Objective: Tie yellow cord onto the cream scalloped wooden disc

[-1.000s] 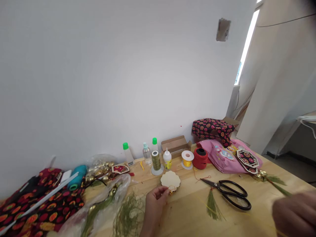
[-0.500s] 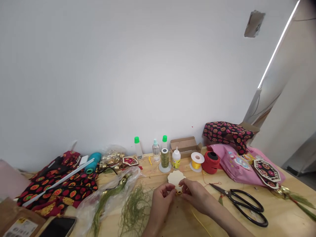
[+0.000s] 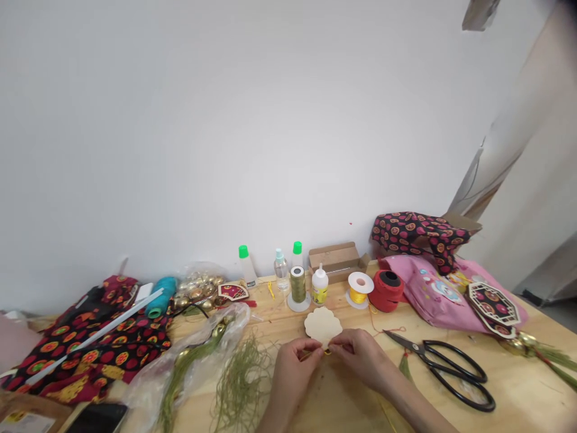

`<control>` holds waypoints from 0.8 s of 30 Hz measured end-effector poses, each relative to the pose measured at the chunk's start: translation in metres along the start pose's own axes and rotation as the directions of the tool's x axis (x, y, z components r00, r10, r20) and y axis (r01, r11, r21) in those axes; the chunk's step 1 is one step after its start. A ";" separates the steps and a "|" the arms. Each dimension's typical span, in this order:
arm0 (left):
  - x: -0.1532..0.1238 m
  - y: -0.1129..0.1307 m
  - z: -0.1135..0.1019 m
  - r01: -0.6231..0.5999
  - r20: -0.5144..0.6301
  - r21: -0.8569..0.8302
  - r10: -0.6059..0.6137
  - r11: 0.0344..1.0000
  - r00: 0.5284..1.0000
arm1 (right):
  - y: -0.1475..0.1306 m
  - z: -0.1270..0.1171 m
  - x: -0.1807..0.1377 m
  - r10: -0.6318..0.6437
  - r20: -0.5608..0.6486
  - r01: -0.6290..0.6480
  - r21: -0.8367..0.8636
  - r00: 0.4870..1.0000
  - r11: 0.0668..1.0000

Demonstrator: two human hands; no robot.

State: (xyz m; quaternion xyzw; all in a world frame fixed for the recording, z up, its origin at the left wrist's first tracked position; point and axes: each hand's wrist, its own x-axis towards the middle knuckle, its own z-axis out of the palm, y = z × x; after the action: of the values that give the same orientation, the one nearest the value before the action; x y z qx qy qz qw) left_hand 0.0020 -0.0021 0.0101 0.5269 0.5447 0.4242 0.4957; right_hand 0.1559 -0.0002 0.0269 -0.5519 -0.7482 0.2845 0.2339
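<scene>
A pale scalloped wooden plaque (image 3: 323, 325) lies on the table in front of me, with a small loop of yellow cord (image 3: 327, 352) at its lower edge. My left hand (image 3: 295, 365) is closed in a pinch on the cord, just left of the loop. From the other side, my right hand (image 3: 362, 359) pinches the cord close to the plaque's rim; its fingertips partly hide the loop. A loose yellow strand runs down under my right forearm. Black-handled scissors (image 3: 444, 367) lie to the right, and a tangle of green threads (image 3: 241, 382) to the left.
Behind the plaque stand a glue bottle (image 3: 320, 285), an olive thread spool (image 3: 297, 287), a yellow cord spool (image 3: 359, 291) and a red spool (image 3: 386, 291). A pink bag (image 3: 428, 300) is at right; patterned fabric (image 3: 90, 343) and a plastic bag (image 3: 148, 376) are at left.
My right hand has drawn down from the plaque to the cord at its lower edge, closing into a pinch and baring more of the plaque. The camera view has shifted slightly.
</scene>
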 end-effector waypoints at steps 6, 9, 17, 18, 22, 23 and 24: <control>-0.001 -0.002 0.000 -0.031 0.073 0.066 0.026 0.997 0.997 | 0.002 -0.004 0.001 0.029 -0.017 -0.029 0.004 0.999 1.000; -0.001 -0.001 0.000 -0.037 0.113 0.057 0.030 0.998 0.993 | 0.002 -0.004 0.001 0.053 -0.037 -0.053 0.013 0.998 0.999; 0.000 -0.003 -0.001 -0.054 0.152 0.007 0.053 0.999 0.987 | -0.001 -0.009 0.001 0.053 -0.066 -0.052 0.024 0.996 0.998; 0.000 -0.004 -0.001 -0.048 0.147 0.003 0.047 0.999 0.988 | -0.001 -0.010 0.001 0.056 -0.076 -0.054 0.034 0.996 0.998; 0.001 -0.005 -0.001 -0.034 0.154 -0.024 0.037 0.999 0.987 | -0.003 -0.011 0.000 0.057 -0.101 -0.049 0.076 0.993 0.996; 0.001 -0.004 -0.001 -0.033 0.162 -0.033 0.038 0.999 0.986 | -0.004 -0.011 0.000 0.057 -0.102 -0.048 0.089 0.993 0.995; 0.001 -0.003 -0.001 -0.034 0.168 -0.042 0.041 0.999 0.985 | -0.004 -0.011 0.000 0.057 -0.103 -0.046 0.104 0.993 0.993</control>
State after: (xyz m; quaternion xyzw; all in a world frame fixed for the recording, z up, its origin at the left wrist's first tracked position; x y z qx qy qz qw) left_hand 0.0006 -0.0010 0.0067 0.5614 0.4824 0.3978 0.5422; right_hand 0.1609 0.0009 0.0378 -0.5728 -0.7047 0.2985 0.2934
